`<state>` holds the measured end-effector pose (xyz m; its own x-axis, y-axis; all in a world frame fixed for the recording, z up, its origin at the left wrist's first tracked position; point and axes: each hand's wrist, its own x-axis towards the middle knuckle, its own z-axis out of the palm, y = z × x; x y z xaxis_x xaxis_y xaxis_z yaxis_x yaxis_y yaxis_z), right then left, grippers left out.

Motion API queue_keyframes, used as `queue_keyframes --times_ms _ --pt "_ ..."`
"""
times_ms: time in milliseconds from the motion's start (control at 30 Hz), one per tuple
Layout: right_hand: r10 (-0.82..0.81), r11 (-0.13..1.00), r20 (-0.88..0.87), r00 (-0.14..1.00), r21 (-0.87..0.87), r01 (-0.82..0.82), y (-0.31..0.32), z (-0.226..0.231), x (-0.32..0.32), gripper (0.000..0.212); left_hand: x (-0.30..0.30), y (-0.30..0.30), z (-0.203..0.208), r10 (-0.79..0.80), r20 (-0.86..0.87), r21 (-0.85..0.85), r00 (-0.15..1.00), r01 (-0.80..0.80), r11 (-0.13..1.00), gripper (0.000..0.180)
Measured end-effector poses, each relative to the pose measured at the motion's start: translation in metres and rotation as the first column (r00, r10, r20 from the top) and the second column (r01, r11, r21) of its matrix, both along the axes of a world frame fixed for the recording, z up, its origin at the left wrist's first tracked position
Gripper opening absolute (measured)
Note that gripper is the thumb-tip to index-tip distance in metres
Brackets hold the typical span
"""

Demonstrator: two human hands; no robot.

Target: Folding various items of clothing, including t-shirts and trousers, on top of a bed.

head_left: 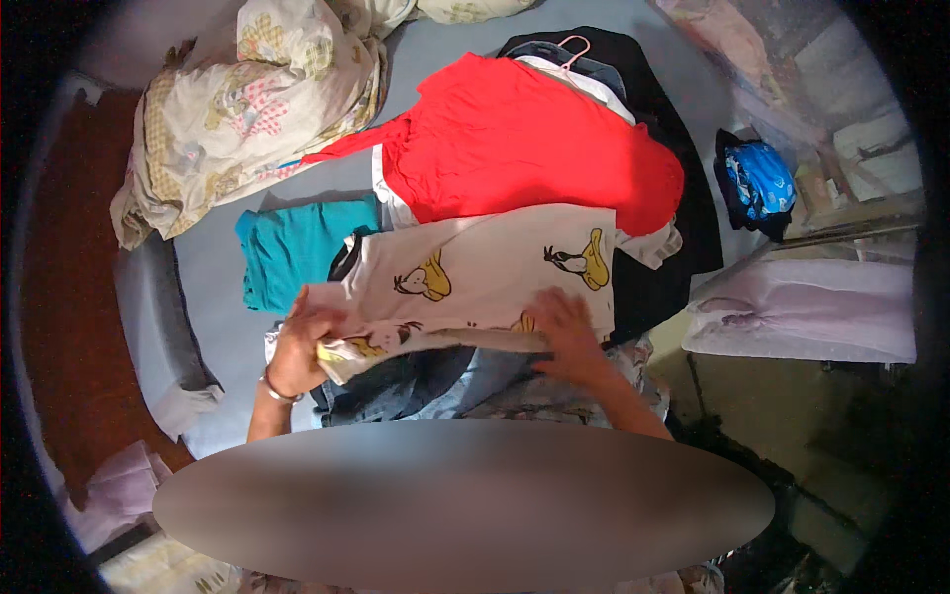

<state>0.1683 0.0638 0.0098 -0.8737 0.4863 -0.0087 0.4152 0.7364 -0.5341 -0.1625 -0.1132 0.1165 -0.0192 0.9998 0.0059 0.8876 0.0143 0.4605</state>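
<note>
A pale T-shirt (495, 262) printed with yellow-billed duck faces is spread out, partly folded, in front of me. My left hand (302, 348), with a bangle at its wrist, closes on the shirt's left end. Slightly blurred, my right hand (566, 337) rests with its fingers apart on the shirt's near edge, toward its right end. Beyond the shirt lies a red garment (534, 139), one long strip of it stretching left. A folded teal garment (297, 247) sits to the left. Dark and blue denim-like clothes (445, 386) show under the near edge.
These clothes lie on a grey-blue bed sheet (213, 287). A bunched patterned quilt (247, 129) is at the far left. Behind the red garment are a pink hanger (571, 54) and a black garment (683, 188). A blue-and-black bundle (759, 183) sits at the right edge.
</note>
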Motion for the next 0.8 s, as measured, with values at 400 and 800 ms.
queue_keyframes --times_ms 400,800 --pt "-0.201 0.938 -0.371 0.907 0.193 0.287 0.110 0.070 -0.016 0.029 -0.111 0.034 0.107 0.053 -0.093 -0.042 0.994 -0.057 0.997 0.034" --pt "0.030 0.868 -0.430 0.902 0.459 0.190 0.117 0.205 0.008 0.032 -0.032 -0.078 0.182 0.415 -0.540 0.271 0.733 -0.315 0.910 0.029"
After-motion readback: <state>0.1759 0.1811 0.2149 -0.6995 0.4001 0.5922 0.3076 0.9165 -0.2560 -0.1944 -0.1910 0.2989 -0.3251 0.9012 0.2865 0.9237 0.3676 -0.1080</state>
